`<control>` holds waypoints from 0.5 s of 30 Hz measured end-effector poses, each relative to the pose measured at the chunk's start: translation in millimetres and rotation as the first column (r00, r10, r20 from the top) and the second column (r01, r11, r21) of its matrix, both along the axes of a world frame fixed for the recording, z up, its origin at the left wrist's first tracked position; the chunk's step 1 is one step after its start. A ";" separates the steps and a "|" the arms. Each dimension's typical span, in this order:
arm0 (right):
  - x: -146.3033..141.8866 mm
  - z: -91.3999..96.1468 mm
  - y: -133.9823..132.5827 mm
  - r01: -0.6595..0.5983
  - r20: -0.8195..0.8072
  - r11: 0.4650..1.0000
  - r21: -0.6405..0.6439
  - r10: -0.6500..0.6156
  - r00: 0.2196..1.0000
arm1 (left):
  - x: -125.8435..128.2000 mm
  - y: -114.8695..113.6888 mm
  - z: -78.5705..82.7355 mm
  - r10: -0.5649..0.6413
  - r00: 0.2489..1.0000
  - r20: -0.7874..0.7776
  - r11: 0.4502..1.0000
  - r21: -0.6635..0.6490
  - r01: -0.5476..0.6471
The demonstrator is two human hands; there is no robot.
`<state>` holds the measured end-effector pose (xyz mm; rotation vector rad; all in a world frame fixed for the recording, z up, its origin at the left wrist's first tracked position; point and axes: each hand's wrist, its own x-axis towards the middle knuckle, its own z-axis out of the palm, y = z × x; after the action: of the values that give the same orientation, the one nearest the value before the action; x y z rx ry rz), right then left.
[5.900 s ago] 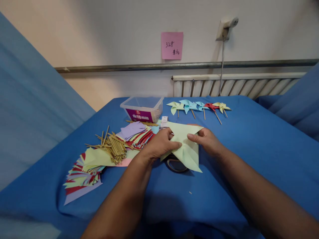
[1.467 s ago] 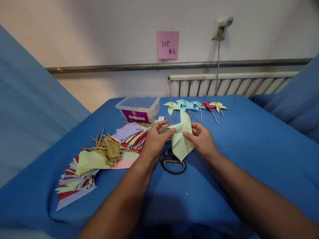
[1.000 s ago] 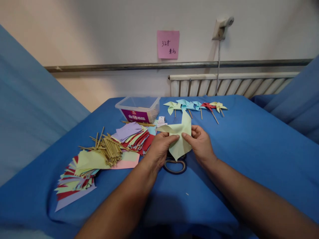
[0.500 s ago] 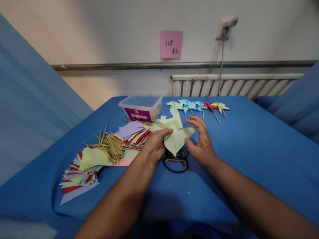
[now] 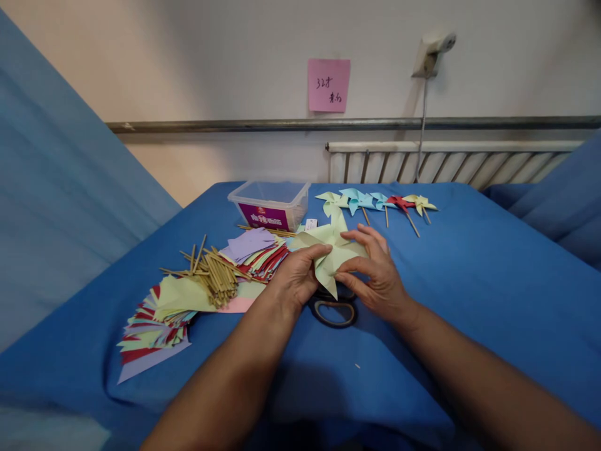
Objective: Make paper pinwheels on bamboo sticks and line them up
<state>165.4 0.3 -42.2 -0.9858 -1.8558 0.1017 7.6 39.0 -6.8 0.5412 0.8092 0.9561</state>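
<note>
A light green folded paper pinwheel [image 5: 328, 247] is held over the blue cloth at the middle. My left hand [image 5: 298, 275] pinches it near its centre from the left. My right hand [image 5: 375, 272] curls around it from the right, thumb and fingers pressed on a folded corner. Black-handled scissors [image 5: 334, 310] lie on the cloth just under the paper, partly hidden by it and my hands.
A pile of wooden sticks [image 5: 213, 272] and stacks of coloured paper [image 5: 256, 250] lie to the left, more cut paper [image 5: 150, 332] nearer the left front. A clear plastic box [image 5: 270, 203] stands behind them. Several finished pinwheels [image 5: 375, 202] lie at the back. The table [image 5: 469, 282] is covered in blue cloth.
The flat green sheet has been folded in, corner by corner, to a pinwheel shape. Half a second ago my right hand was spread off the paper; now it grips it again.
</note>
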 end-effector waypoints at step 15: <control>0.0 -9.0 10.1 0.127 -0.240 0.974 -0.185 -0.170 0.956 | 6.7 -5.5 -11.0 0.076 0.989 -0.126 0.978 0.204 -0.049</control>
<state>165.4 10.4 -51.2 -1.1690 -1.5506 0.2848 14.3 33.4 -17.8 0.7649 0.8578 1.0751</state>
